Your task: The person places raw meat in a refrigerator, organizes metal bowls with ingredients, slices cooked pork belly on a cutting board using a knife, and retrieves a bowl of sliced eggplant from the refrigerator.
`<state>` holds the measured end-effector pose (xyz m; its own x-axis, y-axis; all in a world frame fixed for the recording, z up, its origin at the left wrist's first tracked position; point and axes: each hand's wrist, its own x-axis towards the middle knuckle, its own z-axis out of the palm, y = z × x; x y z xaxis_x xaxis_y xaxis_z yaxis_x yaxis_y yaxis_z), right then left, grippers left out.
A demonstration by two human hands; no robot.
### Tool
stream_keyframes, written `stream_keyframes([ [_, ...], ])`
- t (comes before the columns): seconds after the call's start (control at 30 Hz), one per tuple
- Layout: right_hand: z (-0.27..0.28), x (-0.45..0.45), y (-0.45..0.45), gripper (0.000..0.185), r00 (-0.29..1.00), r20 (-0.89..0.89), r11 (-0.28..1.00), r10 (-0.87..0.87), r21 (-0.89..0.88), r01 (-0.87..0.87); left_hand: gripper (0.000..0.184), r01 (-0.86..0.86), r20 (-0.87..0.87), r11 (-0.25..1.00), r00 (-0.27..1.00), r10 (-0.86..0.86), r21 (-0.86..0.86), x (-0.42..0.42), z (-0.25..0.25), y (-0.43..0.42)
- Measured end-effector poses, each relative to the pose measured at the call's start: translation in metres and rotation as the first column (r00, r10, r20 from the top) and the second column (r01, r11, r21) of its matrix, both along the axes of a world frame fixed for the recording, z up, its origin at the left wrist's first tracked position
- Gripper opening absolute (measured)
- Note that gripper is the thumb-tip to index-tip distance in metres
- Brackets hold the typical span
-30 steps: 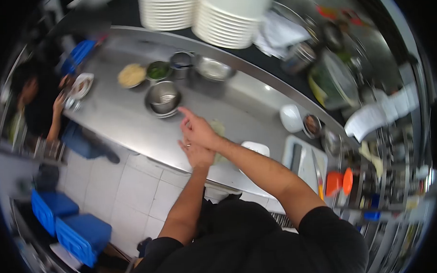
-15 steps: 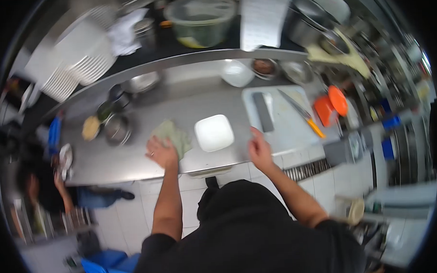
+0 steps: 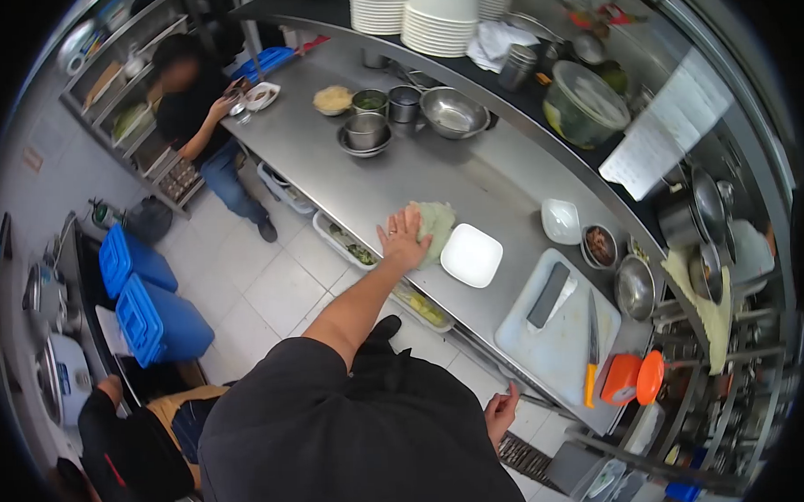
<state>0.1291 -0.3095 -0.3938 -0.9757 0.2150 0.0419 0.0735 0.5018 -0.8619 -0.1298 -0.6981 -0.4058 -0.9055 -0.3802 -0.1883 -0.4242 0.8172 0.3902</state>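
Where the right hand (image 3: 502, 413) hangs: off the edge of the table (image 3: 364, 181), nearer the body than the plate (image 3: 471, 255), forefinger out; I cannot tell how far the other fingers close.
Left hand (image 3: 404, 239): just left of the plate, fingers a little spread, palm down on the border of the cloth (image 3: 436, 225).
Cloth: pale green, crumpled, lying on the table immediately left of the plate; I cannot tell whether the two touch.
Plate: white, square with rounded corners, lying flat.
Board (image 3: 547, 356): white, right of the plate, bearing a dark bar (image 3: 550, 294) and a knife (image 3: 590, 373) with an orange handle.
White bowl (image 3: 560, 221): beyond and right of the plate, next to a steel bowl (image 3: 586, 253) of brown food.
Pots (image 3: 366, 144): nested, beyond and left of the plate, near some yellowish food (image 3: 333, 99).
Person (image 3: 198, 108): well beyond and left of the plate, in dark top and jeans, hands near a white dish (image 3: 264, 106).
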Motion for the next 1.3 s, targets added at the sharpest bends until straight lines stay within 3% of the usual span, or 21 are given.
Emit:
stream_keyframes([
  [0.07, 0.001, -0.018, -0.007, 0.042, 0.995, -0.072, 0.997, 0.071, 0.013, -0.07, 0.081, 0.018, 0.005, 1.0, 1.0, -0.019, 0.022, 0.004, 0.001, -0.003],
  [0.17, 0.034, -0.065, -0.039, 0.041, 0.969, -0.113, 0.965, 0.218, 0.171, -0.197, 0.082, 0.08, -0.025, 0.997, 0.997, -0.079, 0.017, 0.007, 0.004, -0.017],
  [0.37, 0.09, -0.153, -0.155, 0.038, 0.934, -0.122, 0.937, 0.337, 0.138, -0.32, 0.08, 0.285, -0.184, 0.958, 0.942, -0.279, 0.007, 0.01, 0.008, -0.059],
  [0.4, 0.092, -0.167, -0.181, 0.038, 0.924, -0.122, 0.928, 0.362, 0.14, -0.345, 0.076, 0.319, -0.301, 0.948, 0.905, -0.301, 0.012, 0.013, 0.001, -0.069],
  [0.5, 0.091, -0.218, -0.267, 0.034, 0.874, -0.134, 0.878, 0.466, 0.186, -0.44, 0.064, 0.327, -0.573, 0.942, 0.786, -0.231, 0.07, 0.022, -0.023, -0.124],
  [0.57, 0.095, -0.255, -0.335, 0.033, 0.837, -0.141, 0.829, 0.529, 0.296, -0.474, 0.056, 0.248, -0.588, 0.965, 0.795, -0.149, 0.09, 0.029, -0.018, -0.179],
  [0.6, 0.104, -0.275, -0.375, 0.029, 0.841, -0.151, 0.845, 0.519, 0.237, -0.479, 0.053, 0.21, -0.588, 0.971, 0.802, -0.105, 0.113, 0.032, -0.013, -0.206],
  [0.67, 0.113, -0.331, -0.445, 0.027, 0.805, -0.202, 0.816, 0.558, 0.31, -0.488, 0.05, 0.133, -0.595, 0.973, 0.804, 0.005, 0.188, 0.025, -0.016, -0.264],
  [0.8, 0.138, -0.458, -0.587, 0.026, 0.717, -0.317, 0.784, 0.621, 0.231, -0.577, 0.047, 0.034, -0.617, 0.977, 0.779, 0.106, 0.21, -0.012, -0.018, -0.353],
  [0.93, 0.129, -0.584, -0.699, 0.031, 0.798, -0.019, 0.782, 0.602, -0.188, -0.594, 0.047, -0.038, -0.618, 0.991, 0.778, 0.109, 0.127, -0.045, -0.02, -0.39],
  [1.0, 0.114, -0.639, -0.742, 0.033, 0.845, 0.148, 0.804, 0.515, -0.424, -0.416, 0.047, -0.079, -0.579, 0.99, 0.804, 0.133, 0.117, -0.054, -0.019, -0.393],
  [1.1, 0.07, -0.725, -0.782, 0.034, 0.822, 0.227, 0.733, 0.522, -0.612, -0.296, 0.047, -0.116, -0.571, 0.987, 0.805, 0.158, 0.11, -0.057, -0.03, -0.394],
  [1.2, 0.038, -0.798, -0.812, 0.035, 0.823, 0.315, 0.742, 0.473, -0.646, -0.179, 0.046, -0.138, -0.556, 0.985, 0.813, 0.174, 0.107, -0.061, -0.039, -0.393],
  [1.3, 0.014, -0.861, -0.834, 0.038, 0.878, 0.284, 0.708, 0.386, -0.702, -0.084, 0.044, -0.153, -0.565, 0.984, 0.805, 0.179, 0.094, -0.062, -0.042, -0.396],
])
